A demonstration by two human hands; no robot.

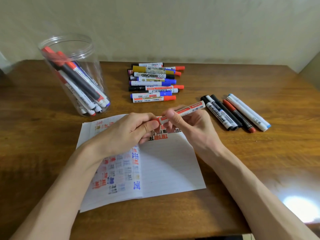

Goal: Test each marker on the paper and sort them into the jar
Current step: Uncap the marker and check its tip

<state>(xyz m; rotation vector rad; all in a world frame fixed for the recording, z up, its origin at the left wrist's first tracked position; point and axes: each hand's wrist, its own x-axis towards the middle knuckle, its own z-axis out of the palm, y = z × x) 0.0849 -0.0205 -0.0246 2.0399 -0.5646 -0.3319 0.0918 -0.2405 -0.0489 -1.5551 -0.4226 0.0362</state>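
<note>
**Head view.** A red-banded marker (183, 110) was found held above the top edge of the paper (169, 170), clear of the sheet. It lay nearly level, with its far end raised toward two o'clock. The barrel was white, with red bands and red print along its length, and a red cap was seen at the eight o'clock end.

The left hand (128, 130) was recorded with thumb and fingers curled, pinching the red end. The right hand (192, 125) was recorded gripping the white barrel, with the thumb laid over the top and the fingers curled beneath. Whether the cap was fully seated could not be determined.

The paper was observed lying on the wooden table (259, 161), directly under the hands. Red, blue, black and faded test characters were noted on it, mostly on its left half and along the top edge.

A clear jar (93, 66), open at the top, was noted at ten o'clock from the hands. The jarred markers (79, 80) were seen standing aslant inside, with red, black and blue ends among them.

A heap of markers (154, 82) was logged at twelve o'clock, laid crosswise. A row of markers (233, 113) was logged at two o'clock, laid side by side, near the far end of the red-banded marker but not touching it.
</note>
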